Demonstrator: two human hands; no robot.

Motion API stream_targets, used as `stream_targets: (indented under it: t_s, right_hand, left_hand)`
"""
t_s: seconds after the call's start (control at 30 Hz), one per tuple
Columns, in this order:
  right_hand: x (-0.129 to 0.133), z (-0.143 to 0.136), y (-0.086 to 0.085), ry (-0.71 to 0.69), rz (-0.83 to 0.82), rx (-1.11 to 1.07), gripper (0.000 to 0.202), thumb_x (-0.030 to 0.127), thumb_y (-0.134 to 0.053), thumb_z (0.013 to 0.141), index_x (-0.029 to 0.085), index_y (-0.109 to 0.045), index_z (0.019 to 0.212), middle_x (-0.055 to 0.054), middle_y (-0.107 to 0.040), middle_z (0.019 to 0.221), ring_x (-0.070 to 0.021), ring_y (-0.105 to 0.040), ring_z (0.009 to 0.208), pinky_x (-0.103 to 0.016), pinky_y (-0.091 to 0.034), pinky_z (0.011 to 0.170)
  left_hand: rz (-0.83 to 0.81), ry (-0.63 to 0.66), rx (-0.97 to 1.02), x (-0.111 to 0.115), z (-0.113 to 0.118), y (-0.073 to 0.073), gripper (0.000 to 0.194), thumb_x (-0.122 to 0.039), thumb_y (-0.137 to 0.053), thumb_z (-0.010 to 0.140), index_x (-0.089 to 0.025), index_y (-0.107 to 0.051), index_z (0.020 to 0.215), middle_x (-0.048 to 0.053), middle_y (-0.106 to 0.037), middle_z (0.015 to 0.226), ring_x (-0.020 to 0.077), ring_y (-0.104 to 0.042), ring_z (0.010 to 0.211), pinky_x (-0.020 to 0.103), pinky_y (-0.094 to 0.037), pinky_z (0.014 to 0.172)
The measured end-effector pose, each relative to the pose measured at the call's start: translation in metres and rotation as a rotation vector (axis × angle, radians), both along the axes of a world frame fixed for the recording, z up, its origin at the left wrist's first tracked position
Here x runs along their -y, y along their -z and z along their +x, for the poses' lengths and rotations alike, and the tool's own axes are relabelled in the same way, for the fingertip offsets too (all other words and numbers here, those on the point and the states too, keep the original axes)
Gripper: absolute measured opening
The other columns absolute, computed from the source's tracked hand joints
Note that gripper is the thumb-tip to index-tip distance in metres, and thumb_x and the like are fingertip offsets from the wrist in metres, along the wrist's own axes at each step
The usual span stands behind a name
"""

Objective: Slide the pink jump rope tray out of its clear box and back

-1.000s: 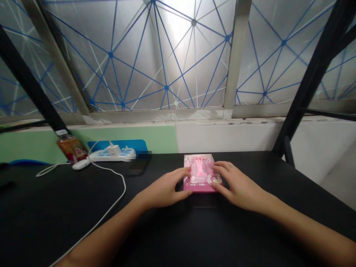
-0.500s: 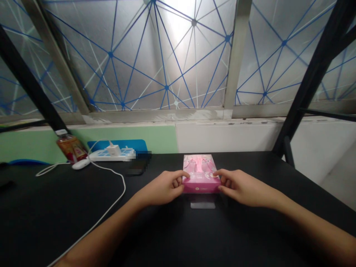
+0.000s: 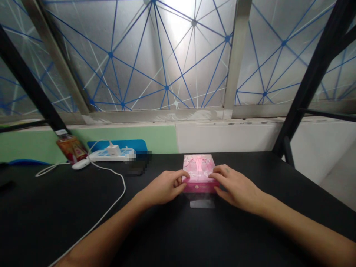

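A small pink box [image 3: 197, 167] with pale printing on top lies flat on the black table, its front side facing me. My left hand [image 3: 167, 187] pinches the box's near left corner, index finger on top and thumb against the front. At the near right corner rests my right hand [image 3: 236, 187], its fingers over the top face and its thumb at the front side. A pale, see-through strip [image 3: 202, 204] shows on the table just in front of the box; whether it is joined to the box I cannot tell.
At the back left stand a drink bottle [image 3: 71, 146] and a white power strip [image 3: 102, 155] with a plug in it. A white cable [image 3: 122, 185] runs across the left of the black table [image 3: 178, 237]. Black frame posts [image 3: 300, 85] rise at both sides.
My right hand has shifted slightly inward over the box, its fingers further across the top and more spread. My left hand and the box stay nearly where they were.
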State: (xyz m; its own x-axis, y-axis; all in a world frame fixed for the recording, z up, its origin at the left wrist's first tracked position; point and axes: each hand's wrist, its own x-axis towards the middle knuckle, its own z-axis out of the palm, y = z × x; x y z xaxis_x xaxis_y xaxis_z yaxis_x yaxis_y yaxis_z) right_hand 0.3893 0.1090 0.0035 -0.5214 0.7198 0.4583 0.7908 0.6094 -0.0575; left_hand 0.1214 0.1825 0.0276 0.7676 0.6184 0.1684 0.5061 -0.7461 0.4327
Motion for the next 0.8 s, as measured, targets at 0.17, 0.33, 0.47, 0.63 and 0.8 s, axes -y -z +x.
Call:
stream_targets:
  t_s: [0.17,0.33,0.47,0.63,0.8]
  right_hand:
    - [0.0011,-0.0040,0.0046,-0.086,0.006,0.073,0.017,0.010,-0.050,0.086,0.017,-0.064,0.093,-0.014,-0.051,0.131,-0.0296,-0.046,0.123,-0.049,-0.042,0.097]
    - [0.0051,-0.0050,-0.0004,-0.057,-0.099,0.047,0.019,0.031,-0.059,0.088,0.018,-0.065,0.099,-0.015,-0.048,0.137,-0.0311,-0.040,0.129,-0.051,-0.035,0.104]
    - [0.0065,-0.0012,-0.0036,-0.079,-0.172,0.058,0.039,0.046,-0.070,0.079,0.018,-0.065,0.105,-0.015,-0.043,0.143,-0.0335,-0.036,0.133,-0.053,-0.032,0.107]
    - [0.0048,-0.0002,-0.0014,-0.092,-0.133,0.080,0.030,0.041,-0.066,0.083,0.016,-0.064,0.100,-0.017,-0.047,0.139,-0.0339,-0.038,0.132,-0.051,-0.035,0.106]
    - [-0.0027,-0.0026,-0.0017,-0.122,-0.080,-0.049,0.011,0.018,-0.048,0.092,0.018,-0.058,0.098,-0.012,-0.061,0.115,-0.0235,-0.056,0.108,-0.041,-0.049,0.090]
  left_hand:
    - [-0.008,-0.006,0.001,-0.0013,0.0024,0.0017,0.023,-0.027,-0.051,0.091,-0.020,-0.060,0.110,-0.001,-0.061,0.071,0.0130,-0.057,0.063,0.022,-0.040,0.059]
    - [-0.009,-0.010,0.003,-0.0002,0.0026,0.0011,0.022,-0.028,-0.051,0.091,-0.020,-0.060,0.110,-0.001,-0.061,0.070,0.0132,-0.056,0.061,0.022,-0.040,0.059]
    - [-0.002,-0.006,-0.008,0.0007,0.0029,-0.0008,0.023,-0.027,-0.051,0.091,-0.019,-0.060,0.110,-0.001,-0.061,0.070,0.0131,-0.056,0.061,0.022,-0.041,0.059]
    - [-0.002,-0.014,-0.020,-0.0004,0.0029,0.0003,0.023,-0.026,-0.051,0.091,-0.019,-0.060,0.111,-0.001,-0.061,0.070,0.0128,-0.056,0.061,0.022,-0.040,0.059]
    - [-0.005,0.013,-0.029,-0.0023,0.0016,0.0027,0.023,-0.027,-0.052,0.091,-0.019,-0.060,0.111,-0.001,-0.061,0.071,0.0124,-0.056,0.061,0.022,-0.040,0.060]
